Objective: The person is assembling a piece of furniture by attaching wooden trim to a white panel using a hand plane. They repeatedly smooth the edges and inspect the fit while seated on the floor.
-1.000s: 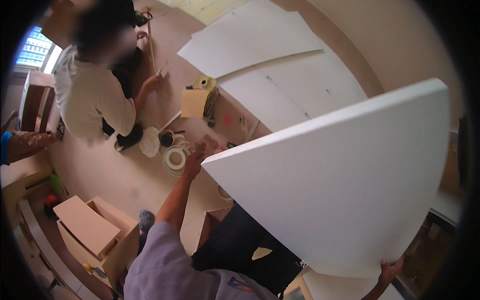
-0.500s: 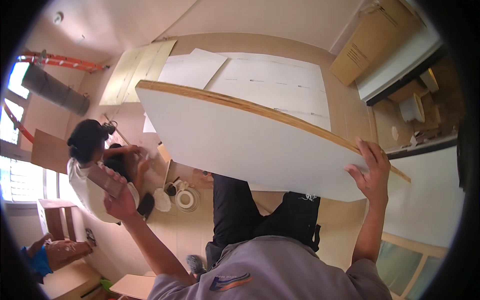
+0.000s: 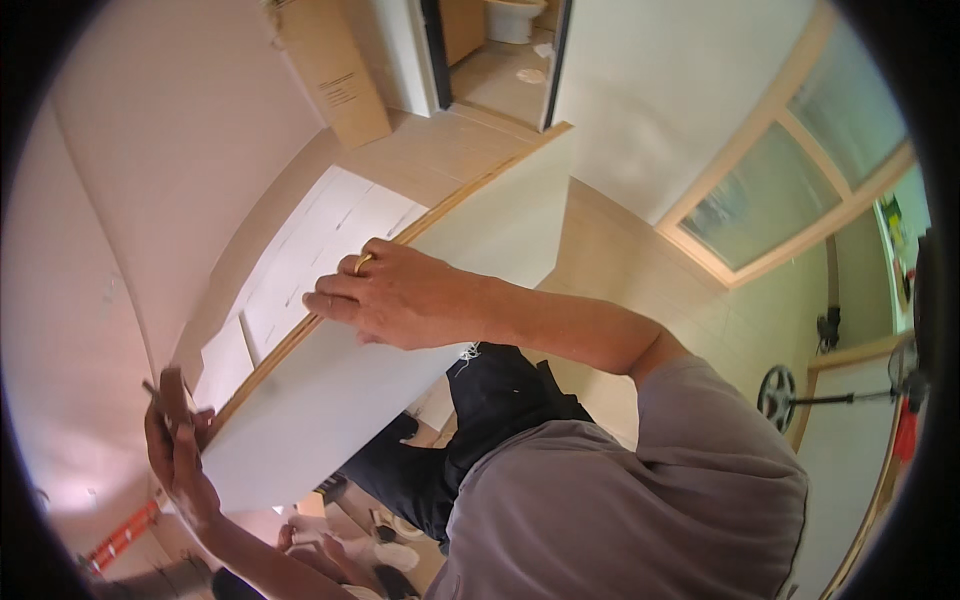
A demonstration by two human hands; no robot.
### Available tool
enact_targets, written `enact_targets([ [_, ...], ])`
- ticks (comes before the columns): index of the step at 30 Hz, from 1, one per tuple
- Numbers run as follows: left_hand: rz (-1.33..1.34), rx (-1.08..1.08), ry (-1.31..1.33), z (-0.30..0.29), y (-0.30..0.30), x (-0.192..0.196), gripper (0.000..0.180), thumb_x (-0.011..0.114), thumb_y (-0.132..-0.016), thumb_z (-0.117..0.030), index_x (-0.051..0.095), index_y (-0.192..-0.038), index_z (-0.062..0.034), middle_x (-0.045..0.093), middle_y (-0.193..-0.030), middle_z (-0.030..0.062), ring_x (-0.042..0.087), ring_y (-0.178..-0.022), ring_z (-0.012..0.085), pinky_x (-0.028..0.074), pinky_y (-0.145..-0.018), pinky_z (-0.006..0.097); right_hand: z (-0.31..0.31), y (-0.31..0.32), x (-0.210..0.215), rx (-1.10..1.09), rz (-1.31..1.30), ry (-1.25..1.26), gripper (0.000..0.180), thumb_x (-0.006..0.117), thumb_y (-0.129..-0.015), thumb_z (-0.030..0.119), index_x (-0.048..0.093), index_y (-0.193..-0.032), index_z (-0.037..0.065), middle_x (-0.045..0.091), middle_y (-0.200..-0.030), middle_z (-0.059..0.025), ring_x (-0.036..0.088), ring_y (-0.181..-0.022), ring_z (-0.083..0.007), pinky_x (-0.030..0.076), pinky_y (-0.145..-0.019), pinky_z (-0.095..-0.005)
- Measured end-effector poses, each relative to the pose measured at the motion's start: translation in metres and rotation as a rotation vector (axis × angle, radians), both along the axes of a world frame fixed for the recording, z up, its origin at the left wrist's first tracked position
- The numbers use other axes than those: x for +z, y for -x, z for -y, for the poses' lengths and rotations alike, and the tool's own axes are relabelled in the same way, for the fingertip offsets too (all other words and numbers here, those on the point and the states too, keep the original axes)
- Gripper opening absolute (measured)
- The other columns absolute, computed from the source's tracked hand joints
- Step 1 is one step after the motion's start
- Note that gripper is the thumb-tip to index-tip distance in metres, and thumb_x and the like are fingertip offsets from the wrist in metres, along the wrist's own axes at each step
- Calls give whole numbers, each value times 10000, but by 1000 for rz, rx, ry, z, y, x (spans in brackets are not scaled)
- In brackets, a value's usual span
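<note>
A long white-faced board (image 3: 330, 410) with a raw wooden edge stretches diagonally in front of me, its face turned toward me. My right hand (image 3: 400, 295), wearing a ring, is closed over the top edge near the middle, fingers on the far side and thumb on the white face. At the board's left end, my left hand (image 3: 185, 465) holds a small brown rectangular block (image 3: 173, 393), which looks like a sanding block. That hand is right beside the board's corner; its fingers are partly hidden, and contact with the edge is hard to make out.
Beyond the board, white sheets (image 3: 305, 235) lie on the tiled floor. A tall cardboard box (image 3: 335, 75) leans by a doorway with a toilet (image 3: 515, 20) inside. To the right stands a wood-framed glass panel (image 3: 760, 190). A co-worker's hands (image 3: 310, 550) show low at left, near an orange ladder (image 3: 125, 535).
My view has swung to the right. My left hand has brought the brown block from out at the side to the board's left end. My right hand now grips farther along the top edge.
</note>
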State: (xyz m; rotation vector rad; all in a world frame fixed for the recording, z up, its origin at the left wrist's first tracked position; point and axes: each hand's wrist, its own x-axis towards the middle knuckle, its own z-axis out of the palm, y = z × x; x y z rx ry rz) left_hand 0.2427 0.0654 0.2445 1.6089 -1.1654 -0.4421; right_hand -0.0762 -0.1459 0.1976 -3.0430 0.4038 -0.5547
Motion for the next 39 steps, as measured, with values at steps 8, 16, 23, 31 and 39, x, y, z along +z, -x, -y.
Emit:
enact_targets([
  [8, -127, -65, 62, -12, -7, -8, 676, 664, -977, -393, 469, -1461, 37, 662, -1082, 131, 671, -1089, 276, 469, -1092, 441, 73, 144, -7, -327, 101, 122, 620, 751, -944, 338, 560, -1488, 111, 601, -1492, -94, 540, -1398, -275, 369, -1195, -485],
  [16, -143, -92, 69, -22, -3, 0, 730, 698, -957, -416, 462, -1465, 53, 677, -1078, 134, 678, -1096, 286, 462, -1111, 470, 156, 250, -37, -529, 773, -305, 515, 729, -1006, 308, 596, -1469, 128, 643, -1442, -98, 555, -1361, -234, 358, -1190, -399],
  [23, -156, -105, -18, -22, 5, 22, 785, 725, -921, -426, 452, -1501, 26, 670, -1145, 133, 663, -1104, 253, 518, -1028, 429, 159, 209, -72, -343, 1202, -830, 589, 739, -1002, 411, 607, -1427, 25, 672, -1331, -95, 568, -1257, -192, 407, -1119, -322],
  [31, 58, -283, -169, 116, 122, 65, 693, 686, -963, -288, 430, -1521, 35, 624, -1101, 107, 608, -966, 175, 502, -804, 321, 167, 193, -91, -326, 1347, -861, 559, 519, -1102, 485, 646, -1356, 3, 721, -1212, -114, 625, -1150, -207, 454, -1037, -338],
  [39, 294, -783, -159, 303, 294, 65, 559, 648, -1037, -352, 533, -1417, 42, 612, -969, 54, 573, -810, 124, 479, -701, 284, 163, 171, -82, -350, 1429, -688, 501, 487, -1130, 416, 665, -1296, -22, 732, -1028, -97, 634, -972, -162, 504, -923, -323],
])
